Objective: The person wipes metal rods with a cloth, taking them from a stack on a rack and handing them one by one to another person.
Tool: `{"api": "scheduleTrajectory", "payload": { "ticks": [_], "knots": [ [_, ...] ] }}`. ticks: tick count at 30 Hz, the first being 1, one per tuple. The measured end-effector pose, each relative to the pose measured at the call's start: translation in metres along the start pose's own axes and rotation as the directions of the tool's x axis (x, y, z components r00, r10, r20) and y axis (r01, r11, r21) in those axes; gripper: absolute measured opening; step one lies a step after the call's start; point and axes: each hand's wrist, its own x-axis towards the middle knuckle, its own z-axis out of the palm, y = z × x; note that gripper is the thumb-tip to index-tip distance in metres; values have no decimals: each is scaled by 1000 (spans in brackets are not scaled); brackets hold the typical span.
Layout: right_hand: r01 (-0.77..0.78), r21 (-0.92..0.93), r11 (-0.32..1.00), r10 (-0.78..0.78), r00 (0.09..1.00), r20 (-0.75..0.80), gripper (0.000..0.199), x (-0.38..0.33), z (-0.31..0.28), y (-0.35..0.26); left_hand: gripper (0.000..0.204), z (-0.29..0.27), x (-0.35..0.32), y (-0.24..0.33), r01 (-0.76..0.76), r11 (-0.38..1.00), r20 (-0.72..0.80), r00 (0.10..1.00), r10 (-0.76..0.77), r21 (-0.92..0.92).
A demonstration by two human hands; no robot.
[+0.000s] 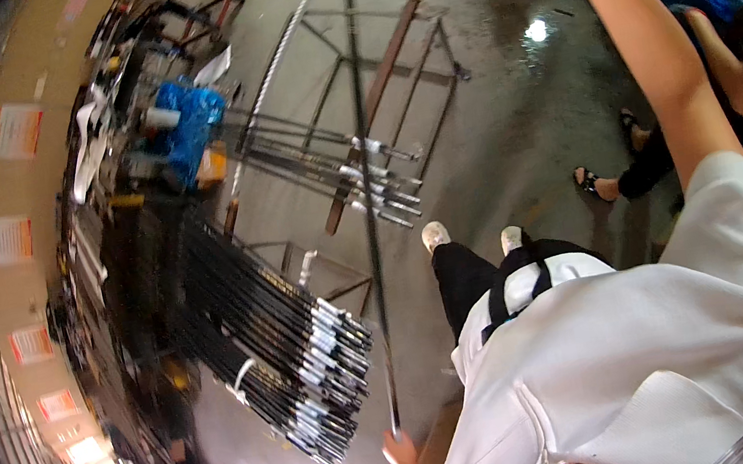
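Observation:
My left hand [401,451] is closed round the near end of a long, thin black rod [370,203]. The rod runs away from me, across the middle of the view, over a metal rack and the floor. My right arm [654,51] reaches up and forward on the right; its hand lies past the top edge, so what it holds or touches is hidden. To the left of the rod lies a large bundle of black rods [271,335] with whitish wrapped ends. A white tie goes round part of this bundle.
Ahead, a metal rack [436,86] carries a smaller group of rods [312,164]. Blue plastic [190,129] and clutter line the left wall. At right, another person's sandalled foot [589,183] stands on the floor. Wet floor [535,36] shines ahead.

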Motion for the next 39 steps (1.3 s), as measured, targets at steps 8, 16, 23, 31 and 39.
{"api": "scheduleTrajectory", "payload": {
  "ticks": [8, 16, 23, 31, 39],
  "knots": [
    [-580, 116, 806, 563, 692, -451, 41, -200, 0, 218, 19, 76, 167, 286, 407, 370, 467, 880, 84, -835],
    [-662, 361, 657, 704, 368, -607, 50, -377, -53, 234, 22, 144, 311, 476, 431, -48, 432, 902, -19, -901],
    [-452, 347, 821, 493, 255, -832, 47, -394, -38, 212, 33, 230, 390, 532, 375, 292, 373, 926, -62, -880],
    [-400, 378, 835, 490, 230, -840, 43, -400, -39, 258, 72, 263, 422, 512, 147, 758, 198, 980, -24, -636],
    [-560, 354, 749, 644, 488, -589, 43, -342, -10, 255, 39, 234, 407, 452, 328, 524, 451, 884, 122, -786]
  ]
}}
